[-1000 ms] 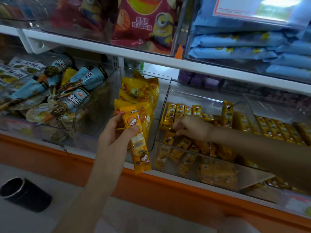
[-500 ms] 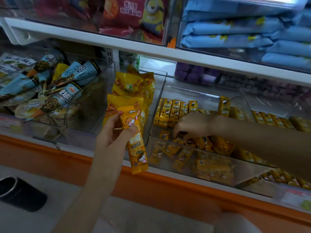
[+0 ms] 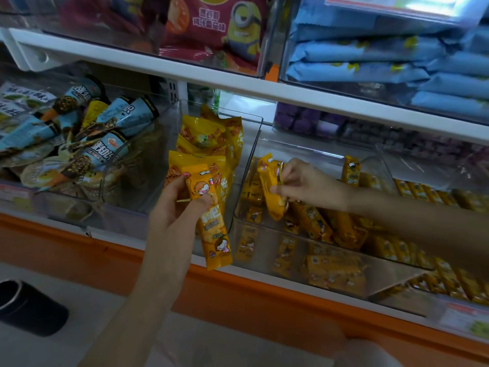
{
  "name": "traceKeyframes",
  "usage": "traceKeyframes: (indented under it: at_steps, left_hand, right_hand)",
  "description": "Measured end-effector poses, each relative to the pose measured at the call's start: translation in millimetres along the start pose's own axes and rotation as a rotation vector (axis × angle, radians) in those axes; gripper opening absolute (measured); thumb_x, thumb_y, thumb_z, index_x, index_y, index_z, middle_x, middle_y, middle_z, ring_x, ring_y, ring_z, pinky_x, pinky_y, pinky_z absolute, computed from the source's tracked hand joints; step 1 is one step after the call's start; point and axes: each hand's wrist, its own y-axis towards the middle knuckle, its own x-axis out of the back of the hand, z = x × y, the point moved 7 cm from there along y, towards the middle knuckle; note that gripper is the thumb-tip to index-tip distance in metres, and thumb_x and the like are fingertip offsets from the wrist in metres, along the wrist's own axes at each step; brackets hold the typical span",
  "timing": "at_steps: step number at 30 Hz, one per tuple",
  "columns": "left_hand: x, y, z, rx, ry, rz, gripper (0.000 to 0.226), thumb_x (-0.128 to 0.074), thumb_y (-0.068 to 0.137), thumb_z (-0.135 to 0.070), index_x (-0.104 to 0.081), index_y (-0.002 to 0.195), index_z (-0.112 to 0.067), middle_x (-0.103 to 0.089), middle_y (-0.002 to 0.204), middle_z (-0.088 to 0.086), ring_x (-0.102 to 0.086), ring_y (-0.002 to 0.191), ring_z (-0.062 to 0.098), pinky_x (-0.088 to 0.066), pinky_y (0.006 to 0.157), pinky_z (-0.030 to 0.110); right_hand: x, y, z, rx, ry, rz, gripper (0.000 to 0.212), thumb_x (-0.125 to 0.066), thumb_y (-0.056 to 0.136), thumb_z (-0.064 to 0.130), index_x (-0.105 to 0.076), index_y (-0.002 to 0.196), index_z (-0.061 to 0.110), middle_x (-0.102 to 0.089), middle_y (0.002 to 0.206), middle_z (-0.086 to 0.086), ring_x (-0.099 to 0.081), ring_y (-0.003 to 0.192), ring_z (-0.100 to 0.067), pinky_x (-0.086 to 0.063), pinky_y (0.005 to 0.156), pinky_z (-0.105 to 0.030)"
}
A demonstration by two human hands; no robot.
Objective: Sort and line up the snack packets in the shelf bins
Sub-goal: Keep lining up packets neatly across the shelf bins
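1. Head view, lower shelf: gripped a long orange packet (image 3: 211,221) in the left hand (image 3: 174,207), thumb across its cartoon-printed front and fingers curled behind. Held it upright just in front of the middle clear bin (image 3: 260,120), lower end reaching down to the white shelf lip (image 3: 264,275).
2. Pinched a second orange packet (image 3: 268,181) in the right hand (image 3: 309,184), fingertips closed on its upper part. Held it tilted and lifted above the floor of the right clear bin (image 3: 312,152), close to that bin's left wall.
3. Showed, below that hand, loose orange packets (image 3: 312,223) lying at mixed angles on the bin floor. Showed, further right, a row of packets (image 3: 423,192) standing side by side.
4. Showed yellow bags (image 3: 206,136) standing one behind another in the middle clear bin, directly behind the left hand's packet; possibly touching it, though too close to tell from this angle.
5. Showed cone-shaped packets (image 3: 116,115), blue and black, piled in the left bin (image 3: 158,144).
6. Upper shelf: showed red bags (image 3: 211,25) printed with a yellow cartoon figure, and stacked blue packets (image 3: 370,70) to their right. Showed purple packets (image 3: 304,120) at the back of the lower shelf, blurred.
7. Floor, lower left: showed a black cylinder (image 3: 29,308), well apart from both hands.
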Motion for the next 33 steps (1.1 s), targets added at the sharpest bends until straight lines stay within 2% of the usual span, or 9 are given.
traceKeyframes:
  at_steps: [3, 7, 11, 14, 19, 23, 26, 29, 33]
  left_hand:
    - [-8, 1, 1, -0.001, 0.001, 0.011, 0.024, -0.057, 0.088, -0.004, -0.063, 0.103, -0.022, -0.069, 0.083, -0.012, -0.063, 0.075, 0.001, -0.051, 0.061, 0.014]
    - [-10, 0, 1, -0.002, -0.005, 0.022, 0.027, -0.057, 0.087, -0.004, -0.062, 0.111, -0.016, -0.067, 0.092, -0.005, -0.063, 0.076, 0.002, -0.050, 0.061, 0.014]
    - [-5, 1, 1, -0.007, -0.003, 0.018, 0.024, -0.058, 0.087, -0.003, -0.062, 0.100, -0.023, -0.068, 0.079, -0.015, -0.063, 0.074, 0.000, -0.051, 0.062, 0.014]
    - [-2, 1, 2, -0.009, 0.011, 0.028, 0.024, -0.058, 0.087, -0.004, -0.063, 0.101, -0.024, -0.069, 0.080, -0.015, -0.064, 0.078, 0.002, -0.052, 0.065, 0.015]
    - [-6, -1, 3, 0.008, -0.004, 0.033, 0.026, -0.057, 0.087, -0.003, -0.062, 0.104, -0.022, -0.068, 0.085, -0.011, -0.063, 0.078, 0.003, -0.052, 0.065, 0.014]
    - [-10, -1, 2, 0.010, -0.007, 0.043, 0.027, -0.057, 0.087, -0.003, -0.061, 0.110, -0.017, -0.067, 0.087, -0.009, -0.063, 0.076, 0.001, -0.051, 0.062, 0.013]
    - [-9, -1, 1, 0.003, 0.004, 0.048, 0.027, -0.058, 0.086, -0.004, -0.062, 0.108, -0.018, -0.069, 0.082, -0.012, -0.064, 0.077, 0.001, -0.050, 0.062, 0.013]
    - [-5, -4, 4, 0.002, 0.008, 0.052, 0.026, -0.058, 0.086, -0.005, -0.063, 0.105, -0.022, -0.069, 0.084, -0.013, -0.064, 0.081, 0.003, -0.052, 0.067, 0.015]
    - [-3, -6, 11, 0.015, 0.010, 0.039, 0.028, -0.059, 0.085, -0.006, -0.064, 0.102, -0.028, -0.069, 0.085, -0.011, -0.064, 0.084, 0.006, -0.049, 0.069, 0.018]
  right_hand:
    - [-22, -2, -10, -0.318, 0.274, 0.132, 0.017, -0.065, 0.086, 0.026, -0.055, 0.095, 0.017, -0.067, 0.095, -0.003, -0.065, 0.080, -0.008, -0.056, 0.061, -0.017]
    - [-47, 2, -18, -0.490, 0.413, 0.126, 0.052, -0.069, 0.084, 0.025, -0.048, 0.127, 0.004, -0.058, 0.127, -0.016, -0.067, 0.080, -0.016, -0.057, 0.060, -0.020]
    - [-64, 1, -22, -0.597, 0.387, 0.215, 0.047, -0.056, 0.093, 0.024, -0.044, 0.129, -0.005, -0.058, 0.122, -0.021, -0.063, 0.077, -0.015, -0.054, 0.064, -0.016]
    - [-62, -2, -21, -0.617, 0.402, 0.234, 0.042, -0.053, 0.095, 0.021, -0.046, 0.127, -0.006, -0.059, 0.123, -0.021, -0.063, 0.076, -0.013, -0.054, 0.062, -0.015]
    - [-58, -3, -15, -0.516, 0.316, 0.241, 0.038, -0.060, 0.090, 0.013, -0.048, 0.124, 0.000, -0.061, 0.117, -0.015, -0.063, 0.077, -0.011, -0.055, 0.065, -0.016]
    - [-57, 8, -14, -0.380, -0.030, 0.215, 0.051, -0.064, 0.088, 0.026, -0.048, 0.126, -0.003, -0.066, 0.088, -0.007, -0.064, 0.066, -0.009, -0.057, 0.057, -0.018]
    - [-47, 13, -10, -0.225, -0.395, 0.208, 0.057, -0.064, 0.085, 0.039, -0.050, 0.123, -0.001, -0.070, 0.097, -0.012, -0.063, 0.071, -0.014, -0.055, 0.069, -0.031]
    - [-22, 5, -1, -0.035, -0.590, 0.169, 0.045, -0.067, 0.083, 0.039, -0.055, 0.119, 0.015, -0.067, 0.104, 0.001, -0.061, 0.096, -0.012, -0.048, 0.085, -0.030]
    - [-18, -11, -10, 0.102, -0.870, 0.377, 0.043, -0.072, 0.079, 0.034, -0.059, 0.119, 0.025, -0.059, 0.117, 0.009, -0.051, 0.112, -0.009, -0.042, 0.094, -0.027]
